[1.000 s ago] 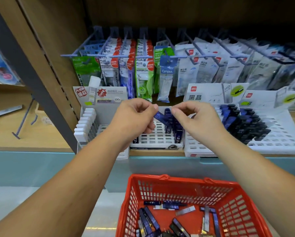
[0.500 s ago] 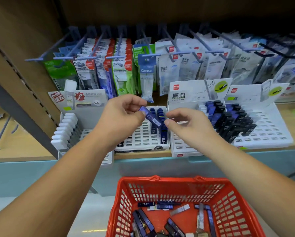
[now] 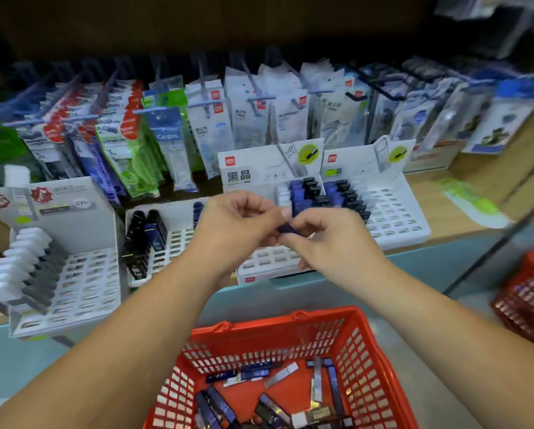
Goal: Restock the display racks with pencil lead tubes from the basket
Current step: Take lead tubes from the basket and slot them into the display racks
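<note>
Through my head camera, my left hand (image 3: 237,226) and my right hand (image 3: 332,243) meet at the middle. Both pinch one dark blue lead tube (image 3: 288,228), the left at its nine o'clock end and the right at its three o'clock end, in front of the white display rack (image 3: 271,261). At six o'clock the red basket (image 3: 293,318) holds more loose tubes (image 3: 217,404), and at nine o'clock a second white rack (image 3: 83,283) carries white-capped pieces along its left side.

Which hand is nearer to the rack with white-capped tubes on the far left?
Left. The left hand is to the right of the rack with white-capped tubes; the right hand is farther right, beyond the blue tube that both hands pinch.
</note>
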Motion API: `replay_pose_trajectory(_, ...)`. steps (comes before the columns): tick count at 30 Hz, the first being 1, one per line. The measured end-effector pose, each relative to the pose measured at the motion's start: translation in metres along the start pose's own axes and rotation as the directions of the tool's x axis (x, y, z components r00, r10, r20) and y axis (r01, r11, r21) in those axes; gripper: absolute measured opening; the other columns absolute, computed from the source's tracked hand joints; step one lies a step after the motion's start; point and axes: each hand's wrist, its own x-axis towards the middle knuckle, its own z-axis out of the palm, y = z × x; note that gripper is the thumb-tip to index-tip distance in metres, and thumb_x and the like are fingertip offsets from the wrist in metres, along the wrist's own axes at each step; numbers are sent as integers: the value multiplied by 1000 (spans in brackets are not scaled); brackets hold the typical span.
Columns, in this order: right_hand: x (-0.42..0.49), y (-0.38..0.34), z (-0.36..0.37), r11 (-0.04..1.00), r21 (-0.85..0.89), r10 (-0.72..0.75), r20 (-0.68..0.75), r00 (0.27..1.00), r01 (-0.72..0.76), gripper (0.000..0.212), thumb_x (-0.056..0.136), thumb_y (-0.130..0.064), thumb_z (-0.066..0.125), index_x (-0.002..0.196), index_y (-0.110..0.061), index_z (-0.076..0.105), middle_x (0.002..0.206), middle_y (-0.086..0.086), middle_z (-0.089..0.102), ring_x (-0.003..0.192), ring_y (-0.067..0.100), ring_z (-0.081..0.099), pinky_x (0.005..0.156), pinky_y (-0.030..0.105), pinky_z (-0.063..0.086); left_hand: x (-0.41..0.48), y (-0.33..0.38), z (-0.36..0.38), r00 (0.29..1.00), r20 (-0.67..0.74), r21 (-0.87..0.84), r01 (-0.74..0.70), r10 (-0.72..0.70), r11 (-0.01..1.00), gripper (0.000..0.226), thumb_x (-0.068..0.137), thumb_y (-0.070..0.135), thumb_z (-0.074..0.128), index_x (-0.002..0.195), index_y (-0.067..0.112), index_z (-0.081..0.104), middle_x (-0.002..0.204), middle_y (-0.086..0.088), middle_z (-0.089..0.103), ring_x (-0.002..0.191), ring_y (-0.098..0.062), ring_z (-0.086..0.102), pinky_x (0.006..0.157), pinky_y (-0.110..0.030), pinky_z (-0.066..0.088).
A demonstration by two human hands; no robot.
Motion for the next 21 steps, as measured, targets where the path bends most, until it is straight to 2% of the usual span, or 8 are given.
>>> replay_pose_trajectory(5,-11,26,-30,996,86,10,-105,994,-1,6,86,-31,80,89,-32,75,77,-6,73,66,24,68,73,45,60,5,2,38,992,-86,-221,70,-91,973,30,76,-1,87,99,2,68,81,-14,74,78,-27,77,71,-27,62)
replay_pose_trajectory(7,-15,37,-45,994,104,31,-154,988,-15,4,89,-34,76,91,-31,75,78,-7,73,68,19,67,74,42,59,8,4,52,997,-56,-194,41,-52,980,28,77,-4,85,98,4,69,77,-8,75,75,-23,75,74,-30,63)
replay_pose_trajectory(9,-16,52,-62,999,27,34,-250,968,-28,11,93,-34,71,100,-28,75,85,-11,74,79,11,67,81,40,57,13,10,62,998,-50,-66,-53,50,996,25,79,-4,84,99,8,73,77,-4,73,71,-16,72,70,-29,62)
replay_pose_trajectory(10,-16,61,-68,997,-56,30,-295,955,-49,18,96,-34,67,111,-26,74,98,-11,74,92,10,67,90,40,55,18,14,68,993,-40,22,-110,111,994,23,80,-2,84,97,10,75,77,-3,73,69,-13,70,69,-27,62)
replay_pose_trajectory(13,-16,91,-77,928,-315,98,-305,947,-198,50,106,-41,47,146,-11,51,141,9,58,134,26,49,112,43,40,38,27,85,969,45,254,-246,243,935,16,81,3,86,91,13,79,74,1,74,66,-9,67,70,-20,59)
replay_pose_trajectory(16,-18,116,-71,832,-486,137,-286,948,-267,63,104,-49,35,142,-2,51,137,19,56,133,39,45,114,53,33,59,27,103,942,168,461,-336,291,821,16,81,6,87,93,14,79,80,5,74,71,-13,69,76,-23,60)
replay_pose_trajectory(19,-18,130,-68,769,-569,153,-279,948,-291,69,97,-56,30,137,-6,53,145,17,50,142,38,37,120,58,20,73,17,111,926,224,582,-376,302,721,17,81,7,86,90,19,78,79,10,73,74,-12,70,81,-30,61)
replay_pose_trajectory(21,-19,134,-67,771,-568,152,-274,949,-288,70,94,-58,34,141,-9,52,153,15,43,148,35,29,123,58,16,79,12,114,930,233,641,-368,286,674,16,81,9,86,90,20,80,79,10,74,77,-11,72,79,-29,61)
